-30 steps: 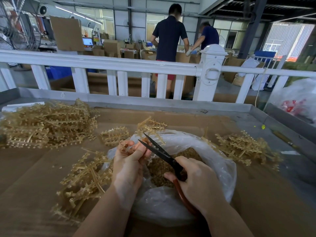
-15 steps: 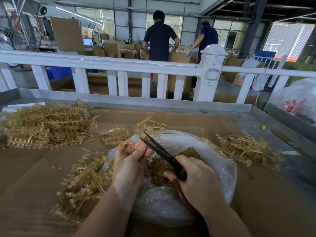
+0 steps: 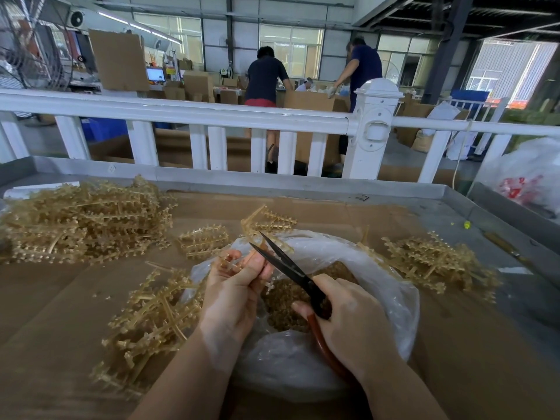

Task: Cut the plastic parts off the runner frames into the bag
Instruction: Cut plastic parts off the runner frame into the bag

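My left hand (image 3: 235,286) pinches a small tan runner frame (image 3: 230,262) over the open mouth of a clear plastic bag (image 3: 391,286). The bag holds a heap of small tan cut parts (image 3: 285,304). My right hand (image 3: 348,316) grips black scissors (image 3: 281,262) with red handles. Their blades stand slightly apart, tips at the frame by my left fingertips.
Tan runner frames lie in heaps at far left (image 3: 81,219), near left (image 3: 151,322) and right (image 3: 433,262), with small ones (image 3: 203,241) behind the bag. Brown cardboard (image 3: 60,313) covers the bench. A white railing (image 3: 212,113) runs behind; two people work beyond it.
The scissor blades have closed a little against the frame in my left hand. My hands stay over the bag. The person behind the railing has stepped left and bent forward.
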